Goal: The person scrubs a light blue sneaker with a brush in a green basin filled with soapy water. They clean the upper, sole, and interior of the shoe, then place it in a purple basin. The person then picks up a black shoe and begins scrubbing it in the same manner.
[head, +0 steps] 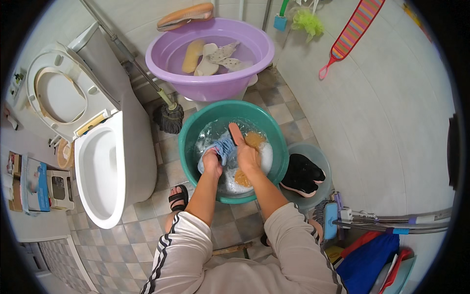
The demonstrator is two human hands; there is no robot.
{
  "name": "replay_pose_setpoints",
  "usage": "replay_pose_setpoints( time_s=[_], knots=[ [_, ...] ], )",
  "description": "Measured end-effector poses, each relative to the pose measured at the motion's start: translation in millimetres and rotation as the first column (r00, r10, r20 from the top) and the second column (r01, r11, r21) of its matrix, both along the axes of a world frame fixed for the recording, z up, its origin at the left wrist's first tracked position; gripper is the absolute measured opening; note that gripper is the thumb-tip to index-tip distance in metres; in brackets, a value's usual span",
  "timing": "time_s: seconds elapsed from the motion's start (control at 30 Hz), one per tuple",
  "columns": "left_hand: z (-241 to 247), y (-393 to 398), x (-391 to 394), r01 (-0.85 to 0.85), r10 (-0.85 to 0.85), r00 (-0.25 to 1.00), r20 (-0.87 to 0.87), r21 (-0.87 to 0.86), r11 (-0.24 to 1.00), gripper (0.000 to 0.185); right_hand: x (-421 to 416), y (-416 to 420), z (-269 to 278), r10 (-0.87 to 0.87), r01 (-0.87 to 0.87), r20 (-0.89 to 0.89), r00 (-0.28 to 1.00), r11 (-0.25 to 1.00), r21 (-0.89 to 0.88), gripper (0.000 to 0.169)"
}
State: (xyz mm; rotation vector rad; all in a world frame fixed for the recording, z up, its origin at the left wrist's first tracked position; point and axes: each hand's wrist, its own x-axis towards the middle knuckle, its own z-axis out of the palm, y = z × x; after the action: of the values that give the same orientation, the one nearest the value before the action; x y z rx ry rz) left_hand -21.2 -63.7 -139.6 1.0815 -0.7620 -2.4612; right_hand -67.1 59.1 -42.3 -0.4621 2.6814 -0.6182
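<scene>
My left hand grips a wet light-blue shoe with blue laces, over a green plastic basin. In my right hand is a scrubbing brush with a pinkish-orange back, its dark bristles against or very close to the laces. Soapy water fills the lower part of the basin. Tan soaked items lie partly under the foam at the right; their kind is unclear. The sole and toe of the shoe are partly hidden by my hand and the water.
Behind stands a purple tub holding insoles in water, a shoe on its rim. Black shoes sit in a translucent basin at right. A toilet and a mop are at left, brushes lower right.
</scene>
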Motion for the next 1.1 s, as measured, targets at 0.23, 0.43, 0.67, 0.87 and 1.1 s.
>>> replay_pose_setpoints(
  time_s=[0.23,0.43,0.67,0.87,1.1],
  knots=[
    [20,-3,2,0.011,0.001,0.99,0.14,-0.083,0.997,0.01,-3,5,-15,0.043,-0.039,-0.089,0.995,0.998,0.044,0.034],
    [21,5,-5,-0.195,0.209,0.94,0.271,-0.08,0.978,0.01,30,-10,-5,0.11,-0.113,-0.033,0.993,0.99,-0.081,0.03],
    [25,3,6,0.036,-0.06,0.958,0.28,0.092,0.995,0.012,-7,1,-9,-0.038,0.04,-0.028,0.999,0.997,0.072,0.033],
    [22,5,-8,0.025,-0.117,0.918,0.38,0.238,0.971,0.025,7,21,19,-0.019,0.013,0.039,0.999,0.991,0.136,0.032],
    [43,-7,-16,-0.039,-0.018,0.977,0.214,0.26,0.965,0.028,62,65,113,0.254,-0.259,0.112,0.961,0.965,0.033,0.032]
  ],
)
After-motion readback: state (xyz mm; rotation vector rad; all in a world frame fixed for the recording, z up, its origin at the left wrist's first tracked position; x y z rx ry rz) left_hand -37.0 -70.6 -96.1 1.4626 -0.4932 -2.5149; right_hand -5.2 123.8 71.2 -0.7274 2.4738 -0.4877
